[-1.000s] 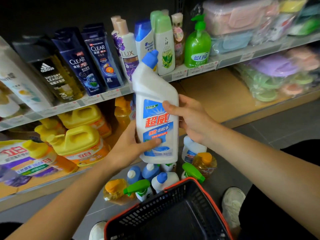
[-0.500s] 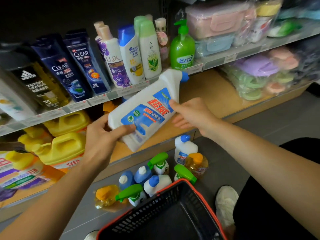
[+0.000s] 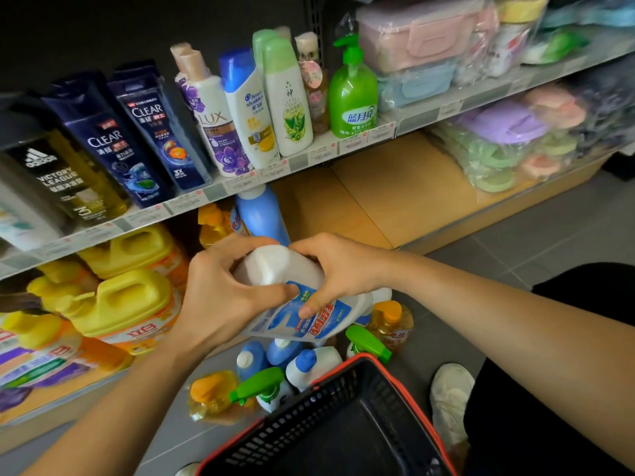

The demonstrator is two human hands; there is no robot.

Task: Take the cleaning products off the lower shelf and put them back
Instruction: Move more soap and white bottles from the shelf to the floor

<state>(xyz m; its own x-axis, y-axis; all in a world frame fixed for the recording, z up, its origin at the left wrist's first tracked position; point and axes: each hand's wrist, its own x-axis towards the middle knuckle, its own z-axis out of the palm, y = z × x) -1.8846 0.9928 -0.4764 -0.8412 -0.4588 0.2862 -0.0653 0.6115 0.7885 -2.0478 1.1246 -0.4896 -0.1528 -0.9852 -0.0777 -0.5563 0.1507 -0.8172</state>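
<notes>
— Holding what?
— A white cleaner bottle (image 3: 275,266), clasped from both sides. Fingers of the left hand (image 3: 220,297) curled round the blank white end, thumb pressed at the label's edge; right hand (image 3: 340,269) wrapped over the top, thumb flat on the blue-and-red label. Up in the air between the two palms, in front of the lower shelf (image 3: 395,187).
— Anything readable on it?
— Just big red Chinese characters under the right thumb, turned well off upright. Cap hidden.
— And below the fingers?
— Down on the floor: blue-capped white bottles (image 3: 305,367), green trigger sprayers (image 3: 257,384), orange-capped bottles (image 3: 390,321) of yellow liquid. Nearer than those, under the wrists, a black basket (image 3: 309,417) with a red rim, only its dark bottom showing.
— Past the fingertips?
— A blue bottle (image 3: 263,214) with a white cap, standing on the lower shelf just beyond the left fingertips. Left of the left knuckles, yellow jugs (image 3: 127,304) with orange labels. Higher, above both hands: an adidas Victory League bottle (image 3: 58,173), two CLEAR bottles (image 3: 113,146), a LUX bottle (image 3: 216,125), a head & shoulders bottle (image 3: 252,111) and a green pump bottle (image 3: 354,94).
— Different from half a second back?
— Yes. Then held higher and slanted, blue cap up by the shelf edge, label toward the camera, hands apart at either end. Now lowered, turned about, cap out of sight, hands drawn close together.
</notes>
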